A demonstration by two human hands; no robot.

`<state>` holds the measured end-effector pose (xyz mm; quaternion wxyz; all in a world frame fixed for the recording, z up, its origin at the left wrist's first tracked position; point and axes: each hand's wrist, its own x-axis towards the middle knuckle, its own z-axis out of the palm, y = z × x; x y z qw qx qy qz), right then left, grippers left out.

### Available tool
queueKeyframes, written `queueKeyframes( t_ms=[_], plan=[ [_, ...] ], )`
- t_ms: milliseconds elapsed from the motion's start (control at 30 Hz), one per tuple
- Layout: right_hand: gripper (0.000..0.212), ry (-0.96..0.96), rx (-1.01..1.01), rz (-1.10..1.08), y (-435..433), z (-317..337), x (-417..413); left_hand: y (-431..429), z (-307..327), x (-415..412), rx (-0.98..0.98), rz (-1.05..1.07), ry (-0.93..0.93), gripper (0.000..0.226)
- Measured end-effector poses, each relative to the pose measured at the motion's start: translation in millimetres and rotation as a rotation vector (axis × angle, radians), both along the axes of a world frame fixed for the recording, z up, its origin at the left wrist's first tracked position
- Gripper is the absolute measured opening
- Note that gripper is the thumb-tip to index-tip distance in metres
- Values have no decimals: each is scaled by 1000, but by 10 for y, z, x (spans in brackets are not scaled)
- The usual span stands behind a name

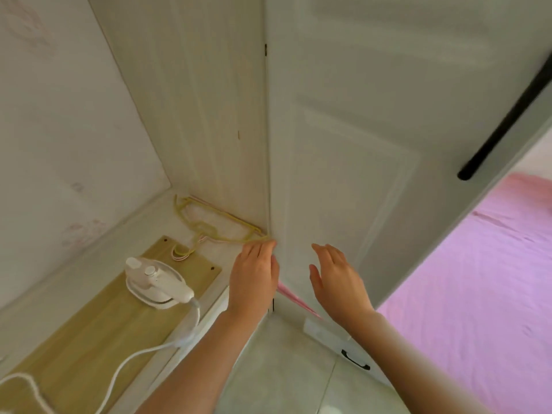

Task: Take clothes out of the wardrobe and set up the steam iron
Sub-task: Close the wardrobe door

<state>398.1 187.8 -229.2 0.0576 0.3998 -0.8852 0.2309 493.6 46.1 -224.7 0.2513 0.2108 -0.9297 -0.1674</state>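
A white steam iron [155, 282] stands on a wooden board [89, 333] at the lower left, its white cord [125, 363] trailing toward me. Yellow hangers [209, 227] lie on the white ledge behind it, against the wardrobe's side panel. My left hand [254, 276] is at the corner where that panel meets the white wardrobe door [343, 174], its fingertips touching the hangers' end. My right hand [337, 279] hovers in front of the door with its fingers relaxed and holds nothing. No clothes are in sight.
A long black handle [507, 121] runs down the door at the right. A bed with a pink sheet [478, 279] lies at the right. Below my right forearm is a white drawer front with a small black handle [355, 360]. A pink strip [298, 303] shows at the door's foot.
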Motion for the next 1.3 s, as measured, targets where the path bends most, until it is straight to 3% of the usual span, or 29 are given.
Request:
queueKeyframes(
  t_ms=[167, 600, 767, 1000, 1300],
  plan=[
    [40, -15, -72, -8, 509, 205, -127, 538, 188, -156, 65, -3, 141, 26],
    [36, -15, -172, 213, 1815, 773, -568, 1921, 604, -635, 277, 137, 310, 27],
    [38, -71, -269, 228, 1854, 1092, -736, 1994, 1052, -825, 245, 124, 454, 24],
    [36, -132, -513, 112, 1705, 1455, -971, 1855, 1697, -1178, 56, 8, 585, 28],
    [28, -272, -540, 115, 1490, 1567, -1058, 1761, 1811, -1448, -102, -32, 654, 48]
  ],
)
